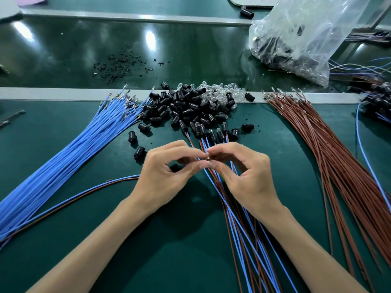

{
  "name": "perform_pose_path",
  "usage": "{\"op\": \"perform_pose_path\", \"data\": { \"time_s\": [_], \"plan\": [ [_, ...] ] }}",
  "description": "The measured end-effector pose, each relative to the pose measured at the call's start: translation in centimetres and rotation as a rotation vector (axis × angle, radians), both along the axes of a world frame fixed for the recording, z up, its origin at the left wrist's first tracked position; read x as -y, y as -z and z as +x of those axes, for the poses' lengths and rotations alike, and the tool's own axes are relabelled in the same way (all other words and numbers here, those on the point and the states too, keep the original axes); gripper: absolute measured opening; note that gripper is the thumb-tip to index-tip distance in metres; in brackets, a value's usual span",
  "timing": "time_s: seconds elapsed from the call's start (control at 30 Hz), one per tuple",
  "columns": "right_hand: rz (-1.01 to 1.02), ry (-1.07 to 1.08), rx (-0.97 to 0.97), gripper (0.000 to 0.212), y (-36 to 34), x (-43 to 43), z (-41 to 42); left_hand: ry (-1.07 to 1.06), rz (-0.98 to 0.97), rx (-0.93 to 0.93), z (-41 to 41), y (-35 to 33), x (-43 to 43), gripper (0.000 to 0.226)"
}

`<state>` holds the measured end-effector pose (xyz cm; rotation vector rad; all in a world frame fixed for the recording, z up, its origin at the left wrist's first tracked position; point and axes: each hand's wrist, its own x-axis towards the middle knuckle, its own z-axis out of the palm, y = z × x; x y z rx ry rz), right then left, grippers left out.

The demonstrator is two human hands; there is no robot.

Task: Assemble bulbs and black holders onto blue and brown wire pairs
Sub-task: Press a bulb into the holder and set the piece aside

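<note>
Between pinching fingers [203,165], a small part [208,158] barely shows.

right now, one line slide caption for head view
Left hand and right hand pinch a small part over assembled wire pairs, flanked by blue wires and brown wires.

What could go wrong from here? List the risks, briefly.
1. The small part pinched between the left hand and right hand could slip and get lost among the finished assemblies beneath.
2. The right forearm crosses over their wires; pulling back may drag them into the loose black holders.
</note>
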<state>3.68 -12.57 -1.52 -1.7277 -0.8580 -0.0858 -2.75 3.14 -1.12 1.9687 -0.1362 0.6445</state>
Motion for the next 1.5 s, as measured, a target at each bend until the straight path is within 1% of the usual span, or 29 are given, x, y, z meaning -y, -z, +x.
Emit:
{"op": "perform_pose_path", "data": {
  "time_s": [0.07,0.13,0.2,0.23,0.33,0.4,0.57,0.8,0.93,1.1,1.23,1.5],
  "plan": [
    [0.018,0.017,-0.002,0.018,-0.1,0.1,0.0,-0.01,-0.046,-0.01,-0.1,0.0,0.2,0.007],
    [0.025,0.032,0.007,0.017,-0.1,0.1,0.0,-0.027,-0.157,-0.039,-0.1,-0.1,0.1,0.003],
    [0.02,0.055,0.047,0.017,-0.1,0.0,0.0,-0.059,-0.281,-0.088,-0.2,-0.1,0.0,0.003],
    [0.02,0.068,0.079,0.017,-0.1,0.0,-0.1,-0.069,-0.3,-0.108,-0.2,-0.1,0.0,0.004],
    [0.035,0.089,0.164,0.017,-0.2,0.0,-0.4,-0.044,-0.211,-0.126,-0.2,-0.2,0.1,0.007],
    [0.049,0.088,0.195,0.018,-0.3,0.0,-0.5,-0.004,-0.187,-0.14,-0.3,-0.3,0.2,0.008],
    [0.063,0.104,0.245,0.019,-0.3,0.1,-0.6,0.084,-0.286,-0.237,-0.4,-0.7,0.0,0.01],
    [0.103,0.052,0.277,0.016,-0.2,0.1,-0.6,0.14,-0.298,-0.302,-0.5,-1.2,0.1,0.012],
    [0.123,0.022,0.285,0.017,0.0,0.1,-0.5,0.203,-0.344,-0.337,-0.6,-1.3,-0.1,0.012],
    [0.116,-0.01,0.404,0.017,0.5,0.1,-0.2,0.273,-0.372,-0.403,-0.5,-1.2,-0.6,0.015],
    [0.112,-0.017,0.442,0.015,0.7,0.1,-0.1,0.307,-0.416,-0.443,-0.5,-1.2,-1.0,0.016],
    [0.019,-0.111,0.464,0.014,0.0,0.7,0.2,0.364,-0.327,-0.447,-0.5,-1.2,-1.5,0.016]
  ]
}}
